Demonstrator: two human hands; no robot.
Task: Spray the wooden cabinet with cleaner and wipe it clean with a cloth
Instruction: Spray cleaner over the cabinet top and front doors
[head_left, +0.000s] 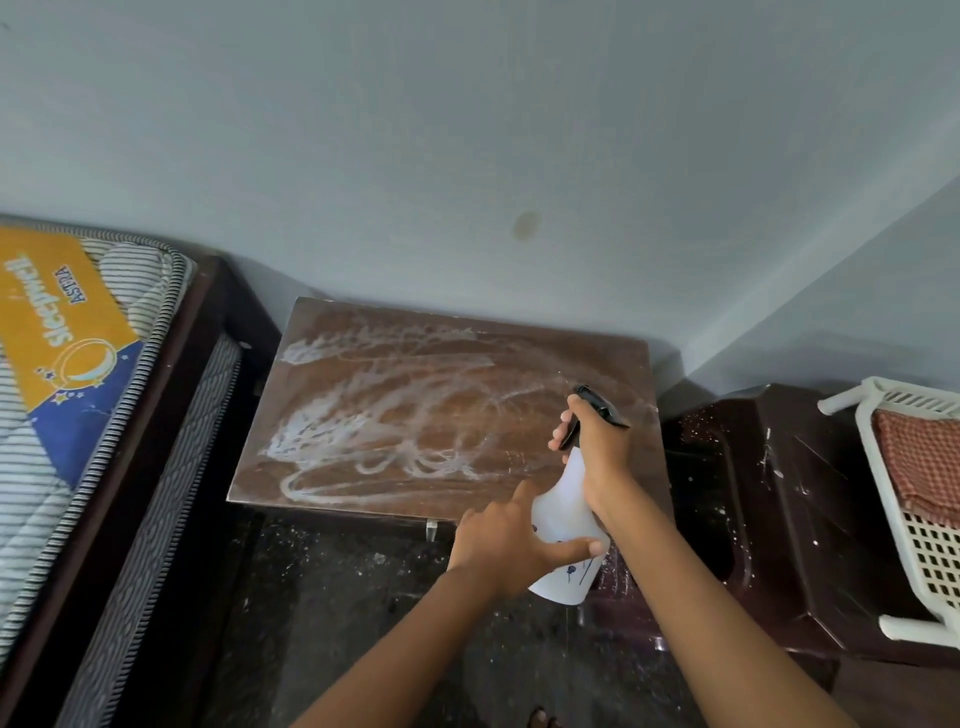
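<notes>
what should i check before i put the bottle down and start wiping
1. Cleaner on the cabinet top: ok, white streaks cover most of it, thinner toward the right edge.
2. Hold on the bottle: ok, the right hand grips the neck at the trigger and the left hand touches the lower part.
3. Cloth in hand: not ok, the checked cloth lies in the white basket at the right.
4. Place for the bottle: ok, probably; the dark stool beside the cabinet shows bare surface.
5. Cloth clean and dry: cannot tell.
</notes>
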